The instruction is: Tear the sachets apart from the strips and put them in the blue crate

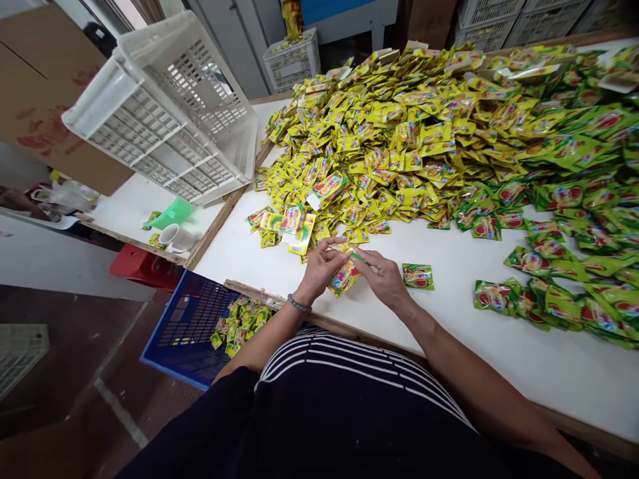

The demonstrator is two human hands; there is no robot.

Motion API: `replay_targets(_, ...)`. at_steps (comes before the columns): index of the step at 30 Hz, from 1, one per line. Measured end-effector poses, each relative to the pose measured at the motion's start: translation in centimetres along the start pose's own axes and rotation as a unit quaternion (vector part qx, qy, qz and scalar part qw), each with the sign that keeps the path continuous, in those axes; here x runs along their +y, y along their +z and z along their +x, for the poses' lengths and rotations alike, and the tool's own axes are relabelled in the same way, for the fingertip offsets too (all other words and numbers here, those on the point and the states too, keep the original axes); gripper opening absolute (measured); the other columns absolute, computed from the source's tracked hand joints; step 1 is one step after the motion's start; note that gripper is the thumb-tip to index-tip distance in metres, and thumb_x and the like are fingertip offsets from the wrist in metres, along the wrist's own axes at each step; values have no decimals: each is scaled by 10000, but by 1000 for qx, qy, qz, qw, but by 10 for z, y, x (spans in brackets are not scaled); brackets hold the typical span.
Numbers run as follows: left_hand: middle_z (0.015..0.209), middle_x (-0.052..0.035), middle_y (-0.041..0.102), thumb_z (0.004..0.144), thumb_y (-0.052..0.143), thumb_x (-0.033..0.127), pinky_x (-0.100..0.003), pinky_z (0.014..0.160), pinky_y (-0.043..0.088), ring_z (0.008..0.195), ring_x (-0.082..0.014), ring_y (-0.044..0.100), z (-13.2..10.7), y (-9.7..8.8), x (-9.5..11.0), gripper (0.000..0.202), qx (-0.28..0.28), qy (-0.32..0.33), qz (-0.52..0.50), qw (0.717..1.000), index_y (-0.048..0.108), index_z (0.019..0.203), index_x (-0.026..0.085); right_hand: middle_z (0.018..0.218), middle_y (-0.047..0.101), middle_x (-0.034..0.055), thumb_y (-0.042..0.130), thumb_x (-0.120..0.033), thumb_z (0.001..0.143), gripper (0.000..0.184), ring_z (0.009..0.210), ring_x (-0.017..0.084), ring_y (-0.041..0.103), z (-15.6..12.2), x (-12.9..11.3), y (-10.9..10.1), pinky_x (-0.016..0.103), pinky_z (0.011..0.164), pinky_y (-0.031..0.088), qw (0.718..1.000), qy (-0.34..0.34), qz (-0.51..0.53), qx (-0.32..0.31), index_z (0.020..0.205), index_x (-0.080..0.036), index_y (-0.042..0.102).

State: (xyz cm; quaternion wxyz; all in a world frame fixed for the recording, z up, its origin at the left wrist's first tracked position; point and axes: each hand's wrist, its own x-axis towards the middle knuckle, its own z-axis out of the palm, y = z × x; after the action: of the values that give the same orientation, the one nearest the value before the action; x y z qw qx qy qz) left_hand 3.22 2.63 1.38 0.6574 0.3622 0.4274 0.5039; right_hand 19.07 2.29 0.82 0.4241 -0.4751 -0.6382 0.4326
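My left hand [322,269] is closed around a small yellow printed box [345,279], held tilted just above the table's front edge. A strip of green packet [358,255] shows at the box's upper end, pinched by the fingers of my right hand [382,274]. How far the packet sits inside the box is hidden by my fingers. Right of my right hand, a single green packet [418,276] lies flat on the white table [449,266]. Several flattened or filled yellow boxes [302,233] lie beyond my left hand.
A large heap of yellow packets [389,146] covers the table's back. Green packets [564,266] spread along the right. A white crate [164,126] stands tilted at the left, near a white cup [174,236]. Below the edge, a blue crate [174,332] holds yellow boxes.
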Motion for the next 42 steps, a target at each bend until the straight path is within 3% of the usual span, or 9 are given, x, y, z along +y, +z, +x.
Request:
replay_targets(4,632,42,625,658,828,438,-198,549,414,545,-74,543,-2,-2,7,559,-35,14,53,998,605,1082,150,1010,740,33,660,-559,804,368,997,231,649,4,0,-12,412,965,489,993,51,102,4,969,-249,772)
replay_targets(10,675,-7,652,693,798,460,-233,590,449,612,-110,579,-4,-4,5,474,-65,41,99,992,702,1022,132,891,754,16,743,-500,736,306,841,213,665,7,5,-26,368,801,544,985,105,136,-33,897,-244,790)
replay_targets(17,698,-28,672,677,814,447,-265,619,484,681,-161,620,-4,-5,0,423,-57,29,100,993,750,977,155,863,755,35,745,-500,718,314,805,225,676,7,1,-30,367,768,550,986,98,124,-50,841,-217,798)
replay_targets(23,718,-28,679,711,791,454,-250,635,484,659,-133,619,-4,-4,-3,448,-83,29,97,991,718,1018,136,838,753,43,729,-425,729,252,755,201,668,7,-4,-33,329,716,525,990,83,96,-56,820,-200,800)
replay_targets(27,689,-9,669,704,796,453,-214,581,453,607,-105,594,-4,-1,-2,434,-78,32,99,991,669,974,137,847,756,44,707,-454,742,280,754,207,667,6,-9,-34,327,703,523,994,78,47,-55,819,-202,801)
replay_targets(33,722,4,695,705,807,409,-189,563,423,581,-82,587,-4,4,8,434,-102,6,64,993,569,977,168,848,754,40,797,-453,659,281,783,197,672,7,-4,-38,327,763,537,981,127,138,-51,824,-226,799)
replay_targets(37,736,-4,698,694,819,398,-195,589,430,611,-89,610,-6,1,9,423,-125,-9,65,990,584,956,164,875,747,40,813,-412,647,212,842,197,671,7,-4,-45,328,807,532,980,106,148,-83,776,-245,796)
replay_targets(42,708,1,679,677,831,412,-202,586,427,613,-96,610,-8,-3,7,445,-133,-26,60,989,588,958,167,865,738,51,807,-408,651,204,810,185,666,6,-10,-46,308,748,531,979,92,142,-116,760,-237,793)
